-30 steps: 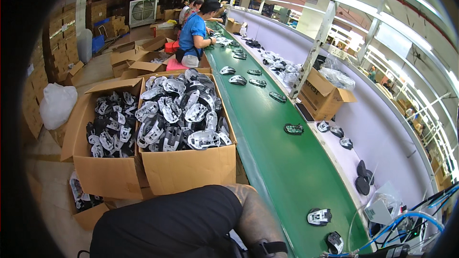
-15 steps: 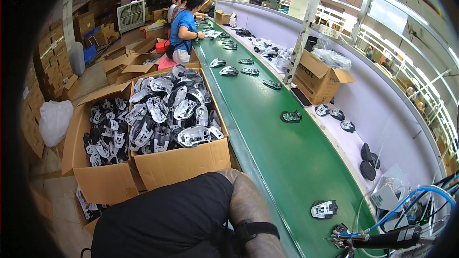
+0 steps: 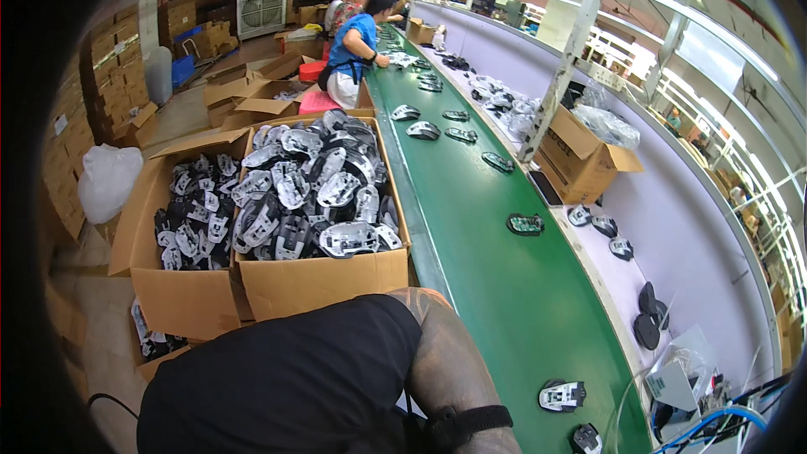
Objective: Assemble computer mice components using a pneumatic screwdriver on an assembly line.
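Neither of my hands shows. My left arm, in a black sleeve [image 3: 286, 370] with a black band [image 3: 471, 422] near the wrist, reaches down past the lower edge. Closest to it on the green conveyor belt [image 3: 504, 311] lies a white and black computer mouse shell [image 3: 561, 395]. A second dark mouse part [image 3: 586, 437] sits just beyond it at the lower edge. Farther up the belt is a mouse base with a green circuit board [image 3: 525, 224]. Several more mouse parts lie beyond that.
Left of the belt, two open cartons [image 3: 328, 286] hold heaped mouse shells. A co-worker in a blue shirt [image 3: 353, 46] stands at the belt farther up. On the right ledge are a cardboard box [image 3: 572, 155], black round parts [image 3: 647, 328] and blue tubing [image 3: 731, 416].
The view has shifted, so the scene sits slightly to the right. The black hose-fed tool at the lower right has left the view. More of a dark mouse part shows at the lower edge.
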### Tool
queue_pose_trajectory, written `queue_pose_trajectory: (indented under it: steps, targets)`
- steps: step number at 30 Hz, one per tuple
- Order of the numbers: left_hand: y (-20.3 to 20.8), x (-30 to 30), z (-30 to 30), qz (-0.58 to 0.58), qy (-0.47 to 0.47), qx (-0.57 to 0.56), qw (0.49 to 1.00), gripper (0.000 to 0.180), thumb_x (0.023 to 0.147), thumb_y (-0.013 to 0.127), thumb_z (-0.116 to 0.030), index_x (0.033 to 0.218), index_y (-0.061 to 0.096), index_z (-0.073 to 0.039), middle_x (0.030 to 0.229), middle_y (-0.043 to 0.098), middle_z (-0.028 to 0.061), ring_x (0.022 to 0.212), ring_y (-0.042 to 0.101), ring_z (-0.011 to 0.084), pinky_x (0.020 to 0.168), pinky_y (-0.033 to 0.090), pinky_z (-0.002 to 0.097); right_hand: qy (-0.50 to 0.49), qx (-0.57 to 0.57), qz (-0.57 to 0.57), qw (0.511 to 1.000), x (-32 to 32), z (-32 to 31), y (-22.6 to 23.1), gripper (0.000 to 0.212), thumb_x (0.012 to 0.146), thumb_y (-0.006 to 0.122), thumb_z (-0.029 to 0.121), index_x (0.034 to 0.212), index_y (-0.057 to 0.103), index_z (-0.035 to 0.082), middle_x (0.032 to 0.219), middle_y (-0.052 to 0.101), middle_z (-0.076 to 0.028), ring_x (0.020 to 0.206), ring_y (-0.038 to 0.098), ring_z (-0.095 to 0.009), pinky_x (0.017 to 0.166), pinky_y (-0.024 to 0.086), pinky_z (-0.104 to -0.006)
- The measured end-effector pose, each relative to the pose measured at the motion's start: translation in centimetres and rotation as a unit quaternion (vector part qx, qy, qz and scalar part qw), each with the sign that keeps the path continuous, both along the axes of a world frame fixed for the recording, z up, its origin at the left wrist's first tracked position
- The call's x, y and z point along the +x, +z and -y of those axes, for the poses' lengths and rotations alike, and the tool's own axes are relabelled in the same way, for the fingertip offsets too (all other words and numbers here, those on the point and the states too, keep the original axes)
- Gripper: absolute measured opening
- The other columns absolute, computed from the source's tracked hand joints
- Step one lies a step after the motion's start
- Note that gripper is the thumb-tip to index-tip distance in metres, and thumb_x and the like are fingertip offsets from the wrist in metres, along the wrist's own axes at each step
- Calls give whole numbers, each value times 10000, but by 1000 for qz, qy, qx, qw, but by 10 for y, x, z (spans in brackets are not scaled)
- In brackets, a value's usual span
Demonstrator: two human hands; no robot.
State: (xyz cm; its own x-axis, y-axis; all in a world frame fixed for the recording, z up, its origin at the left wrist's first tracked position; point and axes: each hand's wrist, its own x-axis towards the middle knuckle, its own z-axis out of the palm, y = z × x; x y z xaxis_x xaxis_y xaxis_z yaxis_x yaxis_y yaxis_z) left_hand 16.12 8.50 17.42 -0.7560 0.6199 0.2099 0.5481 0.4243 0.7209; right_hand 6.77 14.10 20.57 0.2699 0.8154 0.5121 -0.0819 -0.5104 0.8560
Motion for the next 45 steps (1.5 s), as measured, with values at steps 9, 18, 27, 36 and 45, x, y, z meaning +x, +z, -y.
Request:
queue_pose_trajectory:
  steps: [9,18,27,36,45]
  targets:
    - [0,11,22,-33,40,-77,996,202,870,572,-184,949,504,-11,808,507,83,715,584,188,596,481,302,-73,-10,19,997,-18,11,8,155,940,439,148,895,548,47,774,612,26,586,560,-58,565,419,-174]
    - [7,11,35,-42,151,-170,973,175,867,562,-171,921,495,-19,789,487,81,688,580,191,573,480,307,-74,-35,54,995,-12,34,14,153,937,444,154,876,542,53,750,604,31,556,548,-59,549,409,-174]
    - [-11,33,36,-21,86,-198,976,149,864,553,-157,894,486,-27,769,467,79,662,576,193,550,480,312,-253,-3,122,960,-2,-23,-13,153,934,450,160,857,535,59,727,597,36,525,536,-61,533,400,-173]
    - [-15,39,89,-31,-149,-70,986,127,861,543,-144,867,477,-35,750,447,76,635,572,196,527,480,317,-461,145,208,850,53,-123,-31,261,981,411,266,1147,549,119,758,617,71,464,484,-20,523,371,-164]
    - [-48,32,72,-55,-183,41,981,272,876,572,-317,890,554,-47,783,544,89,724,613,216,578,483,302,-425,210,270,838,58,-114,-52,299,999,329,307,1148,542,159,709,564,68,465,471,-40,518,367,-189]
